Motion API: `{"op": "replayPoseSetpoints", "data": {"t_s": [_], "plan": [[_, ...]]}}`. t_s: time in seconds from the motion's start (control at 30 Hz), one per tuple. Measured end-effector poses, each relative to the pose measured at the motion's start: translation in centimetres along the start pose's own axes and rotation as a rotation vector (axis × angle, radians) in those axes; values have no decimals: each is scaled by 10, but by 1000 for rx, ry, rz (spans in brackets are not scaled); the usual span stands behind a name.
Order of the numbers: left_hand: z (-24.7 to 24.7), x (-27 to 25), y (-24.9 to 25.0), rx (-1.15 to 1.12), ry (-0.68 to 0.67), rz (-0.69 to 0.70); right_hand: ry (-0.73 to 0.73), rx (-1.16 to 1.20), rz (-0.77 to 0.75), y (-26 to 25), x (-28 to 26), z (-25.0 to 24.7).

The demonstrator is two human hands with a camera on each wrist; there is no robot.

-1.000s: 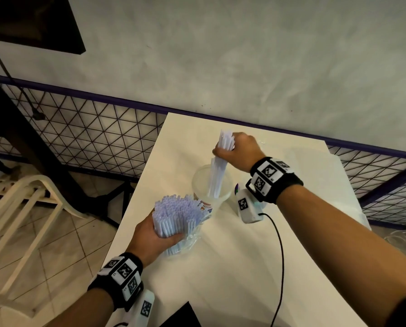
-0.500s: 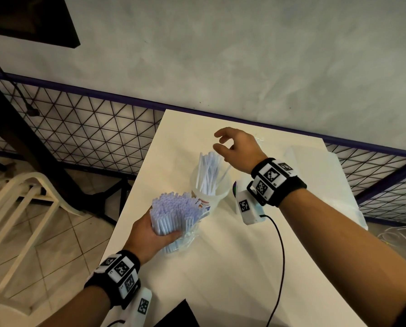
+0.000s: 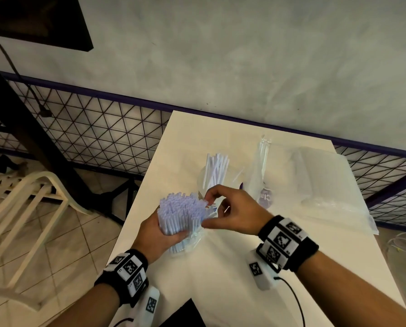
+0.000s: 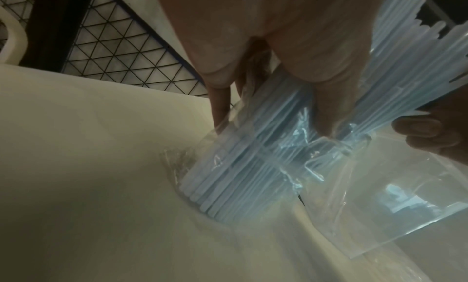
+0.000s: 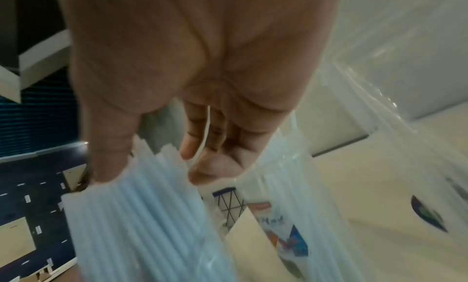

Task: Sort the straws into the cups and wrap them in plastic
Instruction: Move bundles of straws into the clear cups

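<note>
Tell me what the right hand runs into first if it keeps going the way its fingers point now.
Most likely the top ends of the straw bundle that the left hand grips. The right hand reaches leftward with curled fingertips right at the bundle's upper edge; whether they already touch cannot be told.

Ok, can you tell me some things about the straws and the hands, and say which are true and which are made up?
1. The left hand grips the big bundle of straws. True.
2. The clear cup on the table has no straws in it. False: a smaller bunch of straws stands in it.
3. The right hand reaches to the top of the big bundle. True.
4. The big bundle lies flat on the table. False: it is held up on end, its lower end in a clear plastic bag.
</note>
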State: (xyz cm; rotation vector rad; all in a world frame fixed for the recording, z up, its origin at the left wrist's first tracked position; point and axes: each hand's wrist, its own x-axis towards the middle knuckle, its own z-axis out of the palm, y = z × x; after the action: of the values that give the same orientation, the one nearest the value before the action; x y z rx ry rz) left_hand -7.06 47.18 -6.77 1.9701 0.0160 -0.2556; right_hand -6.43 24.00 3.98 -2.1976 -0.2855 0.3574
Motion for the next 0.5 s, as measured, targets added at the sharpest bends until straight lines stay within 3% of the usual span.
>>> {"op": "replayPoseSetpoints", "data": {"t_s": [0.2, 0.5], "plan": [[0, -2, 2, -7, 0, -10, 113, 57, 3, 13, 2, 17], [0, -2, 2, -29, 6, -20, 196, -111, -51, 14, 10, 29]]}}
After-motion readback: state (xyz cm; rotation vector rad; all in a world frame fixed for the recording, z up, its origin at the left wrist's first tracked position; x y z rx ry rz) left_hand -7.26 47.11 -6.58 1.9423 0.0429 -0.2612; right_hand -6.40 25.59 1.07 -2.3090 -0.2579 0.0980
